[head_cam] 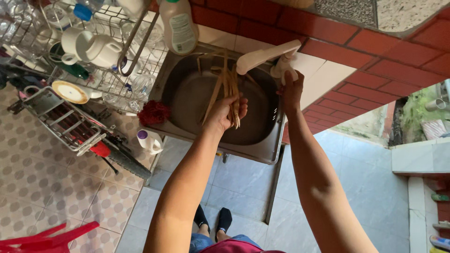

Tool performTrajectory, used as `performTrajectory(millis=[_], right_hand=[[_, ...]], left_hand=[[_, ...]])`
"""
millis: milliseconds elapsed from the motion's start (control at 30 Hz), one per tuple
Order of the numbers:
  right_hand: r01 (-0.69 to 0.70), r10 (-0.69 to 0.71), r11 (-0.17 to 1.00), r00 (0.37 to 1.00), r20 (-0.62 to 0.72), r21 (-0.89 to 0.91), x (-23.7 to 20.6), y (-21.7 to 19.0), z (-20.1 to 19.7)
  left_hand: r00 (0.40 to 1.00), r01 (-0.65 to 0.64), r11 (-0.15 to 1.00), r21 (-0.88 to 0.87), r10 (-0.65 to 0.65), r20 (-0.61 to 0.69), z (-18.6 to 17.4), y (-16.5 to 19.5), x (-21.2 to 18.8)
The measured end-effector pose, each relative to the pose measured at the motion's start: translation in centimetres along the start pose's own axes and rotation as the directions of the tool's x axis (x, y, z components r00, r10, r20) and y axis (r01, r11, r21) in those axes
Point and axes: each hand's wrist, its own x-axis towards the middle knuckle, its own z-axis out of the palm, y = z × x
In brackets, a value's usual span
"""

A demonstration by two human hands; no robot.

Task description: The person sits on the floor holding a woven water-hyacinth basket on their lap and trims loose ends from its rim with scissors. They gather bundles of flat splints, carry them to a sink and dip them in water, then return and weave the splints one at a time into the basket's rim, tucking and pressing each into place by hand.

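My left hand (224, 114) grips a bundle of wooden chopsticks (227, 89) over the steel sink (262, 143), just below the spout of a white plastic tap (262, 56). The sticks fan out toward the back of the basin. My right hand (291, 89) is closed around the tap's handle (283, 65) at the right side of the sink. No water stream is visible.
A dish soap bottle (178, 26) stands at the sink's back left corner, a red scrubber (153, 112) on its left rim. A wire rack (93, 65) with white mugs (91, 47), glasses and a plate (70, 91) sits left. A small white jug (149, 140) hangs below. Red-tiled wall lies behind.
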Motion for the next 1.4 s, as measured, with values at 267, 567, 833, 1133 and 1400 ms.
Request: performTrajectory(millis=[267, 567, 833, 1133, 1400], right_hand=[[0.040, -0.044, 0.988, 0.999, -0.027, -0.147, -0.1, 0.7, -0.3], [0.084, -0.081, 0.991, 0.996, 0.033, -0.104, -0.2, 1.1, -0.6], [0.347, -0.483, 0.664, 0.875, -0.026, -0.663, -1.3, 0.4, -0.6], [-0.667, 0.535, 0.710, 0.719, 0.444, 0.226, -9.0, 5.6, 11.8], [-0.792, 0.398, 0.289, 0.610, 0.685, 0.537, -4.3, 7.9, 16.4]], left_hand=[[0.997, -0.037, 0.999, -0.008, 0.036, -0.066, 2.4, 1.7, 1.7], [0.994, -0.109, 0.994, -0.023, 0.108, -0.030, 4.3, 2.8, 1.3], [0.995, -0.096, 0.981, 0.168, 0.100, -0.018, 3.6, 1.8, 2.5], [0.940, 0.184, 0.652, 0.735, 0.101, -0.325, 2.3, -2.0, -7.4], [0.972, 0.199, 0.707, 0.678, -0.056, -0.227, 0.0, 0.8, -21.9]])
